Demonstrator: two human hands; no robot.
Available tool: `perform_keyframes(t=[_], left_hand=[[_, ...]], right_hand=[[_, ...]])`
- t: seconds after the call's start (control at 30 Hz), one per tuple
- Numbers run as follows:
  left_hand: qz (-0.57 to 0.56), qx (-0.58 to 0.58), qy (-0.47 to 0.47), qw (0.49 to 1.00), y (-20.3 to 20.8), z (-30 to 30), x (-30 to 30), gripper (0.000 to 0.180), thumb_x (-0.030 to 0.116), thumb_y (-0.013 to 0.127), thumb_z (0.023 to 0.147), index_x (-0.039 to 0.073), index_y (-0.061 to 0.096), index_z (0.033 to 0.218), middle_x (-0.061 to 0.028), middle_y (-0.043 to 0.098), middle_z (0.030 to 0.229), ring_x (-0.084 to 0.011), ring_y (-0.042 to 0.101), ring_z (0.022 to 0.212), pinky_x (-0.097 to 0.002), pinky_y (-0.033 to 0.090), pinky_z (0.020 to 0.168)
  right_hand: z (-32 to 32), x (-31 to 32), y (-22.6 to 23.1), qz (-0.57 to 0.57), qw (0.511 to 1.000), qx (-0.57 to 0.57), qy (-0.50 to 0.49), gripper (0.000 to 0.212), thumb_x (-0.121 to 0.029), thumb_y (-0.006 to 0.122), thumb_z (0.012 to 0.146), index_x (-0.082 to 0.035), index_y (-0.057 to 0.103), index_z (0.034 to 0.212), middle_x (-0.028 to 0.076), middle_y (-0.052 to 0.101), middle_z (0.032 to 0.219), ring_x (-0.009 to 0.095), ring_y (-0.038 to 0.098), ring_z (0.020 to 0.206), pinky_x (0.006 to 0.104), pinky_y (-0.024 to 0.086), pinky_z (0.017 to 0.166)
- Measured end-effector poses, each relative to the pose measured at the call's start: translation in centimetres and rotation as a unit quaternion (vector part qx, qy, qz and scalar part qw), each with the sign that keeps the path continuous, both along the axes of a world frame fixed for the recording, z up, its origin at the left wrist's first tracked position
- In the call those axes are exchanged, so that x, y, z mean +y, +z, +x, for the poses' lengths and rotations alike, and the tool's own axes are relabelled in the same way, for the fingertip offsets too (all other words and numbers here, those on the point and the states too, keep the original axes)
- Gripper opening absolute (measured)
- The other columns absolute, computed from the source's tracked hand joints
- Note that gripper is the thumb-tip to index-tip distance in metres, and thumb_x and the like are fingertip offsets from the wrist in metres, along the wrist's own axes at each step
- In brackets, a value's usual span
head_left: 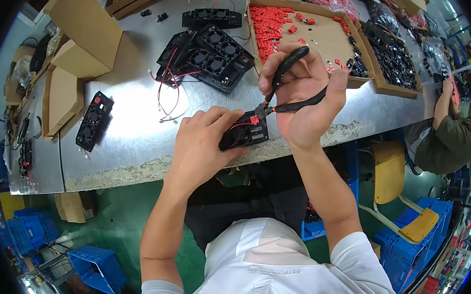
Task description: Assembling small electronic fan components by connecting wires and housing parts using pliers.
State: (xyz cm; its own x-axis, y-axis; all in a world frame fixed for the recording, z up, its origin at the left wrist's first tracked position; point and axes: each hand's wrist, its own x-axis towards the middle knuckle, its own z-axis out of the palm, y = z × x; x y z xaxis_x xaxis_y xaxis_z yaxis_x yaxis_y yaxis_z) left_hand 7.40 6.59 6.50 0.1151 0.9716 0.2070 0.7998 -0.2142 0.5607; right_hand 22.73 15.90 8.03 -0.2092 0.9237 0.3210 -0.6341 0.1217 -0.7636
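Observation:
My left hand (202, 138) is closed around a black fan housing (257, 133) near the table's front edge, its fingers covering much of the fan. A small red connector (255, 120) with a red wire sits at the housing's upper edge. In my right hand (311, 110) is a pair of black-handled pliers (284, 68), the handles spread apart. The pliers' jaws are right at the red connector; whether they grip it I cannot tell. Beyond my hands lies a pile of black twin-fan units (215, 51) with loose red wires.
A cardboard tray (318, 10) of red connectors stands behind my right hand, beside a box of small black parts (392, 57). Another fan unit (94, 122) and an open carton (92, 33) are at the left. A co-worker (452, 131) sits at the far right, past a yellow chair (387, 170).

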Motion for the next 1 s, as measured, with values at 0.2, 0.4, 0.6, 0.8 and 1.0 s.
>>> perform_keyframes(t=[0.2,0.4,0.6,0.8,1.0], left_hand=[[-0.009,-0.002,0.009,1.000,0.1,0.0,-0.1,0.059,0.018,0.085,0.060,0.009,0.066,0.116,-0.0074,0.066,0.102,-0.0297,0.063,0.090,-0.0387,0.050,0.081],[-0.022,-0.044,0.013,0.999,0.1,0.0,0.4,0.057,0.017,0.085,0.061,0.007,0.067,0.114,-0.0087,0.067,0.103,-0.0301,0.065,0.091,-0.0376,0.052,0.081],[-0.066,-0.063,0.022,0.996,0.2,-0.3,1.1,0.054,0.026,0.085,0.067,0.005,0.067,0.113,-0.0085,0.066,0.105,-0.0313,0.064,0.095,-0.0393,0.051,0.080],[-0.080,-0.059,0.018,0.995,0.5,-0.3,1.1,0.059,0.017,0.087,0.064,0.005,0.066,0.118,-0.0099,0.067,0.104,-0.0289,0.066,0.091,-0.0349,0.053,0.080],[-0.051,-0.038,0.013,0.998,0.3,-0.3,1.1,0.058,0.018,0.088,0.064,0.005,0.066,0.116,-0.0096,0.066,0.104,-0.0260,0.066,0.090,-0.0336,0.052,0.077]], right_hand=[[-0.5,-0.2,-0.2,-0.009,0.999,-0.032,-0.022,0.086,-0.077,0.027,0.089,0.001,0.056,0.110,0.016,0.059,0.080,0.023,0.054,0.067,0.0329,0.041,0.062],[-0.5,-0.6,-1.1,0.011,0.999,-0.027,-0.025,0.083,-0.079,0.030,0.087,-0.001,0.054,0.102,0.014,0.053,0.074,0.021,0.046,0.060,0.0341,0.039,0.057],[0.8,-2.5,-4.0,0.156,0.982,0.108,-0.022,0.083,-0.076,0.032,0.090,0.002,0.046,0.112,0.018,0.052,0.090,0.025,0.052,0.071,0.0358,0.045,0.068],[0.3,-3.1,-3.4,0.119,0.989,0.054,-0.073,0.086,-0.083,0.035,0.083,-0.002,0.049,0.109,0.016,0.052,0.082,0.026,0.050,0.067,0.0381,0.044,0.061],[1.6,-1.1,-2.2,0.159,0.979,0.130,0.018,0.095,-0.082,0.038,0.084,0.005,0.045,0.121,0.022,0.057,0.096,0.025,0.058,0.079,0.0339,0.049,0.070]])
